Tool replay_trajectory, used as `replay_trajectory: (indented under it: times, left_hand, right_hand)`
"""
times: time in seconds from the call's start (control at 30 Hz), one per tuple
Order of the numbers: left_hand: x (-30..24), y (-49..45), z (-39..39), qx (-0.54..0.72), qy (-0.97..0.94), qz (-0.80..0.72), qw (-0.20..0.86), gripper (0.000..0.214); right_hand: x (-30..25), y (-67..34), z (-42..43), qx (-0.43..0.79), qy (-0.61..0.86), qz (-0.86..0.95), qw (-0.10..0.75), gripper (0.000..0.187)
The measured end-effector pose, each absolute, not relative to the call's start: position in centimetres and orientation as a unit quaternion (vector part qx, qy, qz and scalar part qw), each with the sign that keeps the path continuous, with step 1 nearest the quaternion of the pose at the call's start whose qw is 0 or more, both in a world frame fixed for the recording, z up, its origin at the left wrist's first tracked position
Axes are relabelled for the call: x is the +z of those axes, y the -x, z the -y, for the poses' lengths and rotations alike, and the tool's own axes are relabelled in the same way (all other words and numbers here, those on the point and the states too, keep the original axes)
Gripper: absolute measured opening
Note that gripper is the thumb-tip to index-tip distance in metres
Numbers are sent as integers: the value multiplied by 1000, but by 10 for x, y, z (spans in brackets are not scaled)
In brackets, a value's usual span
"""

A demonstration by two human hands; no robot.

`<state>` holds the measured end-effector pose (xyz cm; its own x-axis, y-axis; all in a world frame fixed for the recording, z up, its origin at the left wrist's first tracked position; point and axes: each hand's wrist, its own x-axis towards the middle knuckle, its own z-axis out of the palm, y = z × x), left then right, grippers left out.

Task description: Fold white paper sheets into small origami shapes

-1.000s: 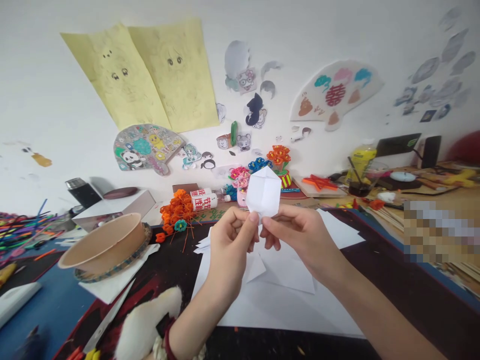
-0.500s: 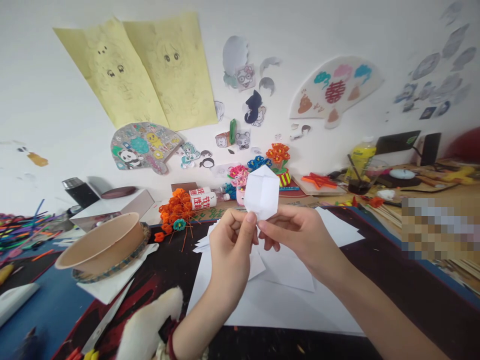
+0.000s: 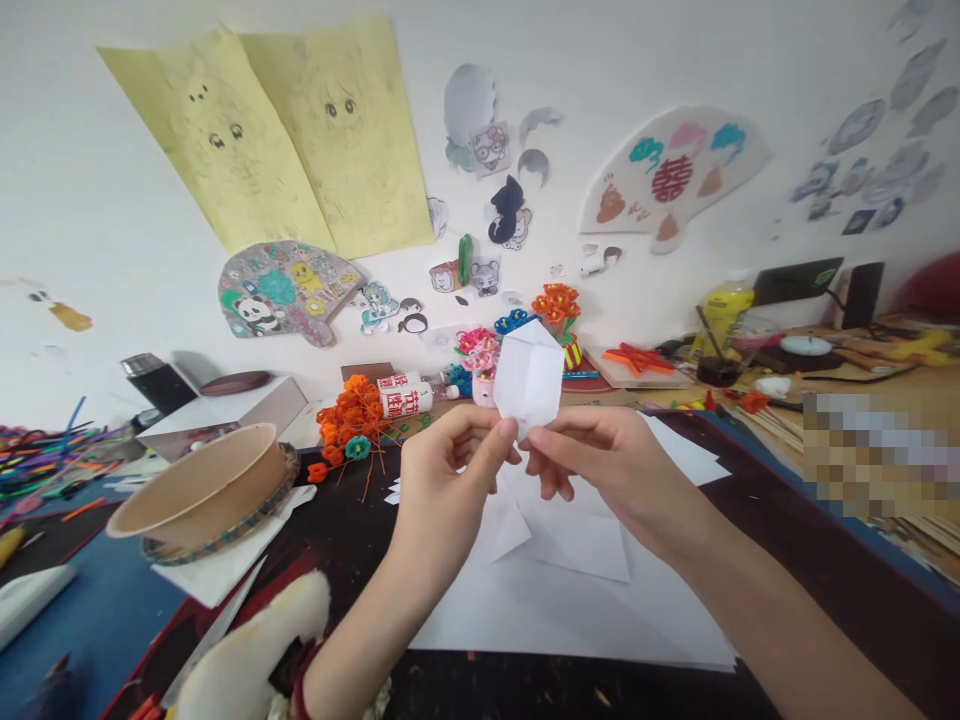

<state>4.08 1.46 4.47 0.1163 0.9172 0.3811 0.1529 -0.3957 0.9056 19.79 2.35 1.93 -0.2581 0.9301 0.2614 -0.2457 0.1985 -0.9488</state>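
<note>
A small folded white paper piece (image 3: 529, 376) with a pointed top stands upright between both hands, above the desk. My left hand (image 3: 441, 483) pinches its lower left corner with thumb and forefinger. My right hand (image 3: 609, 466) pinches its lower right corner, fingers curled. Below the hands lie several white paper sheets (image 3: 577, 590) and folded triangles on the dark desk mat (image 3: 787, 570).
A brown paper bowl (image 3: 196, 488) sits at the left on white paper. Orange craft flowers (image 3: 351, 415), glue bottles (image 3: 409, 398) and small flower pots (image 3: 559, 320) stand behind. Coloured sticks (image 3: 37, 465) lie far left. A white plush (image 3: 247, 660) is at the near edge.
The folded paper has tilted slightly to the right and both hands have shifted a little; the grip stays the same.
</note>
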Motion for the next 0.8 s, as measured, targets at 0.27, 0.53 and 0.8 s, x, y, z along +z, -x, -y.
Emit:
replay_trajectory:
  times: [0.27, 0.53, 0.8]
  left_hand:
    - [49, -36, -18, 476, -664, -440, 373, 18]
    - [53, -34, -15, 448, -687, -456, 346, 20]
    - [57, -31, -16, 428, -689, -442, 384, 13]
  right_hand:
    - [21, -197, -23, 479, 321, 597, 558, 17]
    - [21, -197, -21, 456, 324, 622, 547, 15]
    - [21, -198, -21, 448, 329, 632, 540, 15]
